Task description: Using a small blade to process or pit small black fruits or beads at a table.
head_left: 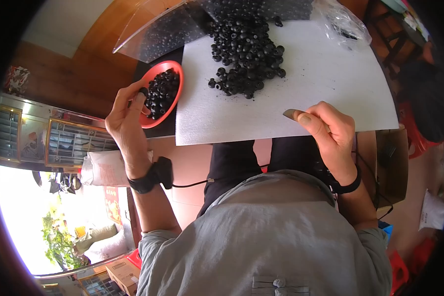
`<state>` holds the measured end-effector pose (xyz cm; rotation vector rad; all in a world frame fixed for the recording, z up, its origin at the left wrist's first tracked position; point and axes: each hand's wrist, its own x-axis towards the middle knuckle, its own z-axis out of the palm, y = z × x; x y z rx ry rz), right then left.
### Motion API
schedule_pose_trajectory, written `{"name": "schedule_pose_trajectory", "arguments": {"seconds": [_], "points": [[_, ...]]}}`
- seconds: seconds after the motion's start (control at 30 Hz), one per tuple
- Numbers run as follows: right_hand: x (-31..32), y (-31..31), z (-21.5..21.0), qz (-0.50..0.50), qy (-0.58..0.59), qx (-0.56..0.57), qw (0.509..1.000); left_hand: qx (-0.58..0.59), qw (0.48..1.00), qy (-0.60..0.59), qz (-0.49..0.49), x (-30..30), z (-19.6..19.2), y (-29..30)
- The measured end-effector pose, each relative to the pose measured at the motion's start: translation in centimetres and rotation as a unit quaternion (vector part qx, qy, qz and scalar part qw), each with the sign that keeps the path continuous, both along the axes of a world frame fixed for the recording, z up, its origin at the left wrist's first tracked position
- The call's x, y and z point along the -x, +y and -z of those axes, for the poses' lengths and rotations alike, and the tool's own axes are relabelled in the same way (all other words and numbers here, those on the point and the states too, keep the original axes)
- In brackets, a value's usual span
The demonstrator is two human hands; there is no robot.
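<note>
My left hand (pixel 126 121) is at the rim of a red bowl (pixel 181 81) full of small round black pieces (pixel 163 93). Between its thumb and fingers it pinches one small black round piece (pixel 143 91). My right hand (pixel 330 126) is closed on a small blade (pixel 289 114), whose tip points left over the front part of a white foam sheet (pixel 325 79). A heap of the same black pieces (pixel 246 54), some showing holes, lies on the sheet beyond both hands, with dark crumbs around it.
Clear plastic panels (pixel 158 39) stand at the far left behind the bowl. A crumpled clear plastic bag (pixel 348 29) lies at the sheet's far right corner. A cardboard box (pixel 392 165) is on the floor at right. A cable (pixel 190 185) runs from my left wristband.
</note>
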<state>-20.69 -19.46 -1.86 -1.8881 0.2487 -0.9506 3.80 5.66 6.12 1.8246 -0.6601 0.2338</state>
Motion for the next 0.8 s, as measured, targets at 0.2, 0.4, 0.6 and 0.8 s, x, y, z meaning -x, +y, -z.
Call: {"name": "schedule_pose_trajectory", "arguments": {"seconds": [0.2, 0.4, 0.6, 0.8], "points": [[-0.2, 0.1, 0.0, 0.000, 0.009, 0.014, 1.000, -0.166, 0.975, -0.116, 0.086, 0.0, 2.9, -2.7], [-0.2, 0.1, 0.2, -0.002, 0.009, 0.023, 1.000, -0.255, 0.916, -0.271, 0.150, -2.1, 5.8, -6.8], [-0.4, 0.1, 0.6, 0.000, -0.008, 0.016, 1.000, -0.268, 0.917, -0.265, 0.132, -2.6, 6.4, -6.2], [-0.3, 0.0, 0.4, 0.004, -0.011, 0.041, 0.999, -0.210, 0.951, -0.173, 0.149, -0.9, 5.7, -5.9]]}}
